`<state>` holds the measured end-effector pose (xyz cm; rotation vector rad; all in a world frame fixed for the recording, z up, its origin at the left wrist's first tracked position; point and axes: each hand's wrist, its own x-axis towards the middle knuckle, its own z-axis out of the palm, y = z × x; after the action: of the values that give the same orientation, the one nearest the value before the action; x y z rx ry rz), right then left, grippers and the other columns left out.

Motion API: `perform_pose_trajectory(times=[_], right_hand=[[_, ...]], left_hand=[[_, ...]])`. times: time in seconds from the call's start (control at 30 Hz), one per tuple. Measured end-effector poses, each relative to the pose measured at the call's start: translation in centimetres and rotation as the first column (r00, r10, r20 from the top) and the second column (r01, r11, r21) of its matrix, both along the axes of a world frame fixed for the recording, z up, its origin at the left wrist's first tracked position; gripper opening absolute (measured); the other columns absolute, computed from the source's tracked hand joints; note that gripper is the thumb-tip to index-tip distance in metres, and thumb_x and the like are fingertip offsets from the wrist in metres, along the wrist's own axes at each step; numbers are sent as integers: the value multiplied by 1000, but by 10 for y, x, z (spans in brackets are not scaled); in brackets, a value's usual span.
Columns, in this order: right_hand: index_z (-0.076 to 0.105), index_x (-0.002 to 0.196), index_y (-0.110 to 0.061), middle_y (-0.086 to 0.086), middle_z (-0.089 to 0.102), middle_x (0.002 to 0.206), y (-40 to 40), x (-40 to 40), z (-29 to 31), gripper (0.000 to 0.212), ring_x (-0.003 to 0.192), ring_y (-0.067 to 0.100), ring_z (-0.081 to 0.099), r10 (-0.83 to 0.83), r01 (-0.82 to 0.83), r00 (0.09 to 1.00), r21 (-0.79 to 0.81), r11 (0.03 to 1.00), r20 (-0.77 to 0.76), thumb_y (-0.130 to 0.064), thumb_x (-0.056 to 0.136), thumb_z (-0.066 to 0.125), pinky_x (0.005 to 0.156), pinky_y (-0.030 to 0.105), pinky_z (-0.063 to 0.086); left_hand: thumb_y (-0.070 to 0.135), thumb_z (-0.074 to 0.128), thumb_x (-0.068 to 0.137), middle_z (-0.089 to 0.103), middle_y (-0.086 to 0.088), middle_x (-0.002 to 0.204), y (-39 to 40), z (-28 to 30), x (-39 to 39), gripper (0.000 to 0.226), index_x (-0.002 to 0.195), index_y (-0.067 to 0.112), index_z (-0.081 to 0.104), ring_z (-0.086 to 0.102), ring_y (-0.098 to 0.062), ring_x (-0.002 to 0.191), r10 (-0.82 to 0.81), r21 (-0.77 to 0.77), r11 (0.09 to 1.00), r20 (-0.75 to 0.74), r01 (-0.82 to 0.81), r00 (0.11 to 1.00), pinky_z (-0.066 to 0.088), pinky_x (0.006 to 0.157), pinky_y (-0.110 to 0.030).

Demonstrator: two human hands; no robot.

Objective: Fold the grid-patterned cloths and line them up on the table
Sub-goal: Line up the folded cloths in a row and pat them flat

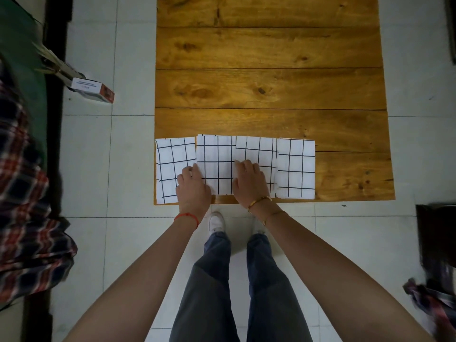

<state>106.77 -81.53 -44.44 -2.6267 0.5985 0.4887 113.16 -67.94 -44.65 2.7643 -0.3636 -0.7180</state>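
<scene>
Wooden planks make up the table (271,90) I see from the head camera, and four folded grid-patterned cloths sit in a row along its near edge. The first cloth (170,156) lies at the near left corner, the second cloth (217,156) just beside it, the third cloth (256,149) next with its left edge touching or slightly overlapping the second, and the fourth cloth (296,166) at the right end of the row.

My left hand (193,186) rests flat where the first and second cloths meet, fingers straight and close together, pressing down. My right hand (249,181) lies flat on the third cloth near its left edge, fingers extended and together, also pressing. Neither hand pinches anything.

Off the table, on the tiled floor (98,169) to the left, a small white box (92,90) with a red end lies on its side; I cannot tell what it holds. Plaid fabric (27,193) hangs at the far left edge.
</scene>
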Motion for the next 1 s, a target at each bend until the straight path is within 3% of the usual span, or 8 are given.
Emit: perform_pose_trajectory(times=[0.17, 0.37, 0.5, 0.73, 0.87, 1.0], right_hand=[[28, 143, -11, 10, 36, 140, 10, 4, -8, 55, 127, 28, 36, -59, 57, 994, -27, 998, -94, -22, 92, 45, 102, 39, 39], [32, 141, -10, 11, 40, 136, 11, 4, -7, 53, 122, 29, 40, -34, 30, 995, -43, 999, -92, -20, 91, 45, 95, 38, 40], [38, 135, -8, 12, 45, 128, 16, 7, -4, 48, 112, 26, 45, -98, 95, 995, -77, 993, -28, -18, 89, 45, 90, 35, 43], [41, 131, -9, 10, 43, 129, 55, 37, 6, 42, 115, 26, 43, 38, -39, 998, 21, 999, 51, -18, 91, 43, 95, 37, 43], [40, 128, -9, 11, 42, 128, 74, 51, 0, 40, 114, 26, 42, 63, -62, 998, 13, 998, -18, -20, 90, 44, 94, 37, 42], [32, 137, -7, 13, 38, 135, 83, 57, -7, 49, 121, 29, 39, 94, -97, 991, -25, 995, -91, -21, 92, 45, 98, 38, 39]], left_hand=[[11, 53, 90, 36, -11, 141, 10, -10, 6, 55, 142, 9, 34, 39, -30, 126, -22, 6, 1000, -80, 22, 997, 45, 100, -42], [9, 56, 89, 37, -9, 141, 20, -14, 7, 57, 142, 12, 36, 42, -27, 123, -76, -75, 995, -71, 70, 995, 45, 97, -37], [8, 54, 90, 40, -8, 140, 28, -10, 9, 54, 142, 11, 38, 42, -25, 124, -52, -118, 992, -59, 45, 997, 43, 98, -36], [6, 53, 87, 41, -12, 136, 69, -2, 30, 50, 135, 8, 40, 43, -30, 119, 108, 50, 993, 56, -111, 993, 44, 93, -42], [10, 52, 88, 35, -12, 142, 88, -9, 40, 54, 139, 8, 36, 40, -32, 121, 90, 117, 989, -11, -88, 996, 43, 93, -44], [11, 51, 90, 34, -11, 144, 91, -13, 45, 55, 142, 8, 33, 39, -32, 124, 77, 116, 991, -60, -69, 995, 42, 95, -43]])
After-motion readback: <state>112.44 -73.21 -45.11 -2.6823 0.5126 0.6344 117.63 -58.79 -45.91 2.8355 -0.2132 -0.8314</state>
